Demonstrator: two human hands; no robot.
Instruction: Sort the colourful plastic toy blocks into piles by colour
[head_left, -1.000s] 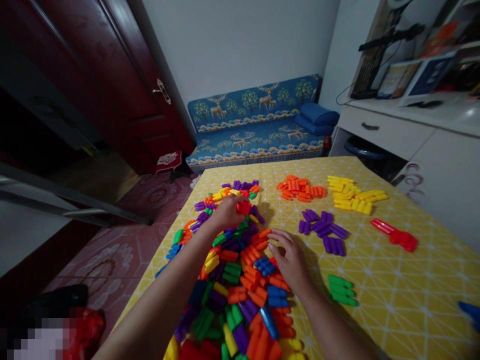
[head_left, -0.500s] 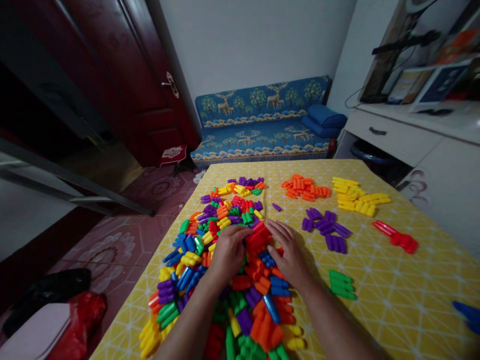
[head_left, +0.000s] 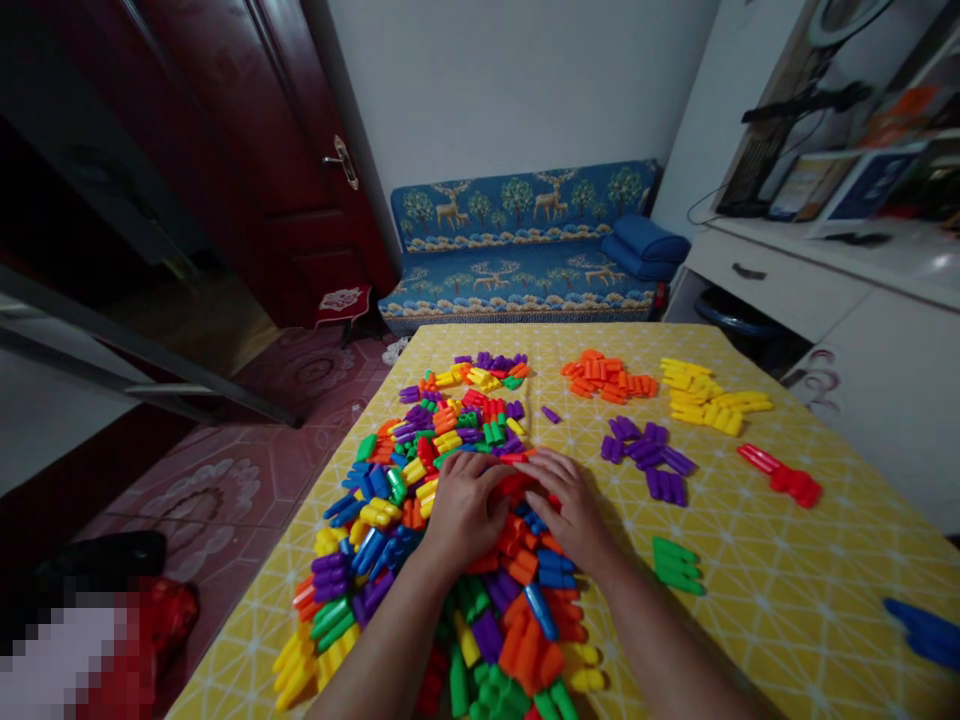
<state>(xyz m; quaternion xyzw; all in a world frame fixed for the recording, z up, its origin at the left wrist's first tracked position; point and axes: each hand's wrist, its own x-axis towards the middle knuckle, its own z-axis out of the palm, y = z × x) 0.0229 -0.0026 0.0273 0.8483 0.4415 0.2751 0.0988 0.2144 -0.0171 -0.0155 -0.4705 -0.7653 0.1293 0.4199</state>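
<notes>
My left hand [head_left: 466,505] and my right hand [head_left: 568,502] meet over the middle of a mixed pile of plastic building blocks [head_left: 382,512]. Between them are bullet-shaped red blocks [head_left: 513,487], with the fingers of both hands curled around them and partly covering them. Blue blocks [head_left: 556,570] and orange blocks [head_left: 531,645] lie just below my right hand. Left of my left hand are more yellow, green, purple and blue blocks, many joined in rows.
On the yellow tablecloth [head_left: 757,580], separate groups lie to the right: orange blocks [head_left: 609,378], yellow blocks [head_left: 709,397], purple blocks [head_left: 646,452], red blocks [head_left: 784,477], green blocks [head_left: 677,565] and blue blocks [head_left: 926,630]. Beyond the table stands a patterned sofa [head_left: 517,270].
My hands have drawn closer together over the red blocks, and my fingers now cover more of them. The view has shifted slightly; the sorted groups lie as before.
</notes>
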